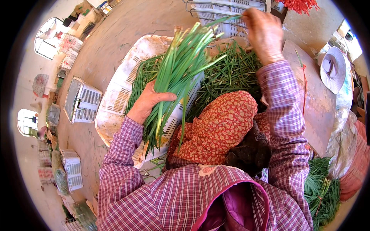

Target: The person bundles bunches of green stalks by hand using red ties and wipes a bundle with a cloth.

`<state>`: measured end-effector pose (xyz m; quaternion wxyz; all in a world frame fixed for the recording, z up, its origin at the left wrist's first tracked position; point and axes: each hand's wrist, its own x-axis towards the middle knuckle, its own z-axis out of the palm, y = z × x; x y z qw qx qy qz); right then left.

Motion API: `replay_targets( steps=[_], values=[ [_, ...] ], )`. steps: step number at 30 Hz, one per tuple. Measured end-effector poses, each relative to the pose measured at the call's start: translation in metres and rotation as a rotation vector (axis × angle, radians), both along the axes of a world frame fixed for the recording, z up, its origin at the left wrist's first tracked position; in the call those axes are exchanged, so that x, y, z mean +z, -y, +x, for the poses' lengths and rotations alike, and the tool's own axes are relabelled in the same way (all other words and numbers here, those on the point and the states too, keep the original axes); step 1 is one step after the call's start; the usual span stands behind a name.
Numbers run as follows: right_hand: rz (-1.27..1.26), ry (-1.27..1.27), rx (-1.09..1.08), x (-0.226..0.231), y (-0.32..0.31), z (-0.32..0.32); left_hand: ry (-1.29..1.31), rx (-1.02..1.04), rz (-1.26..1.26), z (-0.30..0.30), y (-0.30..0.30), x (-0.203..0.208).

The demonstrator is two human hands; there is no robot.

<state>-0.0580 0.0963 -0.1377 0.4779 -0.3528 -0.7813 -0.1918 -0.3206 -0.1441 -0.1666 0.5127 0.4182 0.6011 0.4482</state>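
A thick bunch of long green leaves that look like garlic chives (175, 73) is gripped in my left hand (148, 101), pale stem ends upward and leaf tips hanging down. Up and to the right, my right hand (266, 36) pinches the end of a single long leaf (228, 18), which stretches over from the top of the bunch. Beneath the bunch stands a white plastic crate (111, 98) with more leaves inside. A heap of loose leaves (231, 67) lies beyond my knee, which is covered in red floral cloth (219, 123).
White crates (231, 5) are stacked at the far side. To the right, a board (318, 111) bears a red tie (304, 90), with a pale hat (333, 70) beside it. Tied green bunches (322, 194) lie at lower right. Another crate (88, 103) stands on the floor leftward.
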Motion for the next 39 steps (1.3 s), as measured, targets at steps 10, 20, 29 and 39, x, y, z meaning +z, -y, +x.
replay_targets(
  steps=[10,20,29,39],
  values=[
    [-0.129,0.077,0.197,-0.008,0.036,-0.002,-0.022,0.031,0.032,-0.007,0.004,-0.004],
    [0.111,0.042,0.461,0.006,0.058,-0.047,-0.033,0.052,0.002,0.007,-0.005,0.007],
    [-0.088,0.184,-0.279,-0.013,-0.036,0.052,-0.096,0.059,0.012,-0.004,0.008,0.001],
    [-0.567,0.306,0.415,0.013,0.046,-0.022,-0.165,0.007,0.004,-0.002,0.005,0.006]
  ],
)
